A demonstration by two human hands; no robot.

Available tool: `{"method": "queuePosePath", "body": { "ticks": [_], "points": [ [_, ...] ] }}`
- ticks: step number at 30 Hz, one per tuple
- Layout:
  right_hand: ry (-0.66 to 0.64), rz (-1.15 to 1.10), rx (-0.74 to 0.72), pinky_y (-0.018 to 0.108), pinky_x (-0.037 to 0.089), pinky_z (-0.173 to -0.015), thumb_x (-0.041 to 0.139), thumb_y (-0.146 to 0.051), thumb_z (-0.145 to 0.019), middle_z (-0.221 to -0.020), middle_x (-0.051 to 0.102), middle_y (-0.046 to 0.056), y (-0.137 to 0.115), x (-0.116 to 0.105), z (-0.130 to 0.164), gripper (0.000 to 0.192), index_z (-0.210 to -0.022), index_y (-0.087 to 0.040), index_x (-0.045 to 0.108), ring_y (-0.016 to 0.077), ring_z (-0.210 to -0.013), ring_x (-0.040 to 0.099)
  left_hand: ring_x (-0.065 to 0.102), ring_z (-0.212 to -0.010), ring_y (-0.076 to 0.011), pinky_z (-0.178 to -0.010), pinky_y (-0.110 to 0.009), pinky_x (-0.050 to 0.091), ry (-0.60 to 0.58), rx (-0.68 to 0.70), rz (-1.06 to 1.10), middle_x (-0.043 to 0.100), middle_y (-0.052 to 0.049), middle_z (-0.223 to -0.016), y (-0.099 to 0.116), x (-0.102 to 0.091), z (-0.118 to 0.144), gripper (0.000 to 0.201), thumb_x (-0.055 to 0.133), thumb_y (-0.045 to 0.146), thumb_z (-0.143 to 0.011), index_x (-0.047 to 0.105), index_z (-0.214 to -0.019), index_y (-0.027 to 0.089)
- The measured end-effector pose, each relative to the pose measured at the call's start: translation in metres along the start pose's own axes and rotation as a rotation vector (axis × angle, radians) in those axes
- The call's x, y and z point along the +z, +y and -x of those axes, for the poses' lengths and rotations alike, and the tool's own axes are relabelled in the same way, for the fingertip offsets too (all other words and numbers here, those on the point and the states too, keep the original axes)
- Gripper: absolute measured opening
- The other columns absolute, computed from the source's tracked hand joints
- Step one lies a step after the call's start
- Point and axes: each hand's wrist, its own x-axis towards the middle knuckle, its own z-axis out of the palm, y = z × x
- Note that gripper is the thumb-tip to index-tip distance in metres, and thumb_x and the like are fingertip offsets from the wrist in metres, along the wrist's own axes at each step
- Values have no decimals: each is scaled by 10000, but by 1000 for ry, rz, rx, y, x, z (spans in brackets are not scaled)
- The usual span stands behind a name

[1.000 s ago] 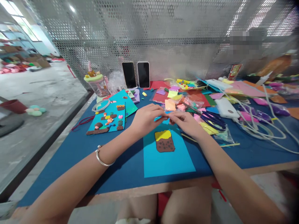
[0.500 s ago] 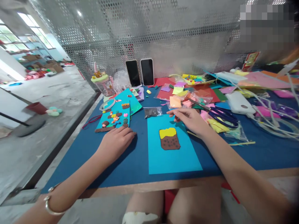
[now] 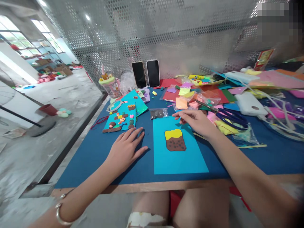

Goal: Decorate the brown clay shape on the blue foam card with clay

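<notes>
L hand [image 3: 127, 148] flat on the blue table mat [image 3: 95, 152], fingers spread wide, palm down, holding nothing; sits just at 9 o'clock of the turquoise sheet [image 3: 178, 158], not quite touching it afaict. R hand [image 3: 194, 122] at the sheet's 12–1 o'clock corner, fingers drawn narrow w/ thumb and index pinched together; something tiny may be in the pinch, can't tell. On the sheet: clay block [image 3: 175, 140], yellow top, brown dotted bottom, stuck upper-centre. Small clear bag of dark bits [image 3: 158, 113] just past the sheet at 11 o'clock. Finished clay card [image 3: 121, 118] at 10 o'clock of L hand. Scissors [image 3: 223, 115] at 3 o'clock of R hand, near it, amid loose foam scraps.

Risks, my guess: sheet isn't pinned by L hand, so a push from R could slide it; R wrist hovers close over the soft clay block, could dent or smear it; a sweep toward 3 o'clock could snag the scissors or scatter scraps.
</notes>
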Motion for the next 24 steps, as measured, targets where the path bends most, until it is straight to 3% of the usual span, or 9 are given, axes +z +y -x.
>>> {"method": "queuePosePath", "body": {
  "ticks": [7,12,17,24],
  "points": [
    [10,-9,3,315,532,-686,556,-501,-840,-889,721,83,0,-1,0,380,-917,-180,746,172,-736,641,365,-1366,-298,-1075,-485,393,-7,-7,84,457,-54,-1452,4,-6,0,496,336,514,-968,644,-1197,200],
    [-11,15,8,307,537,-689,559,-485,-847,-879,724,80,-2,0,1,363,-907,-181,748,179,-755,656,369,-1361,-327,-1062,-511,400,24,-32,24,446,-86,-1457,7,-3,-2,502,403,509,-949,585,-1274,173],
    [-20,21,6,314,539,-689,558,-497,-848,-866,727,78,0,0,0,372,-908,-183,747,179,-741,656,399,-1341,-330,-1043,-499,420,41,4,-34,499,-76,-1416,12,-9,0,512,359,525,-957,680,-1126,164],
    [-16,12,31,317,538,-700,561,-487,-845,-867,728,84,1,-1,1,368,-900,-173,744,180,-748,656,410,-1332,-342,-1027,-506,422,58,-32,-42,483,-94,-1426,14,-5,-1,480,424,497,-944,631,-1205,150]
  ]
}}
